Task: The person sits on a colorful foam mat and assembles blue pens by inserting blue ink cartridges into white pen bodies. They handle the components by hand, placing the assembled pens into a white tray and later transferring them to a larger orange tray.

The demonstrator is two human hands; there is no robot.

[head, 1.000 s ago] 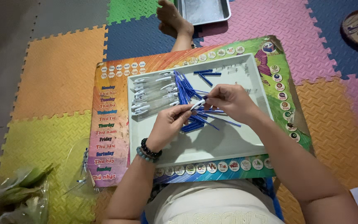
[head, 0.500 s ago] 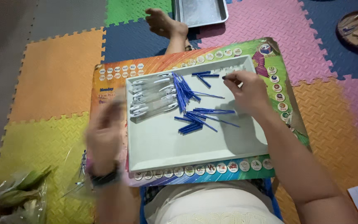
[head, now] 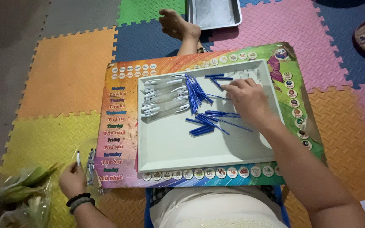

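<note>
My right arm runs up from the lower right corner and across the white tray (head: 170,152), the wrist bent a little inward so that my right hand (head: 246,100) lies palm down over the tray's upper right part. Its fingers are loosely curled, half open, with the tips reaching toward the short blue pen parts (head: 216,77) near the top rim; I think they touch something clear there, but the spot is too pale and small to be sure. Just under the heel of that hand lies the loose scatter of blue refills (head: 210,122), and to its left a fan of more blue refills (head: 196,93) leans against the row of clear pen barrels (head: 163,96) lined up in the tray's upper left.

My left arm drops down the left side, well apart from the tray, the wrist (wearing dark bead bracelets) turned outward. My left hand (head: 72,179) is closed round a thin white pen (head: 78,158) pinched upright between thumb and fingers, just beside a clear plastic bag (head: 90,162) on the yellow mat. The tray sits on a colourful board (head: 119,126) across my lap.
</note>
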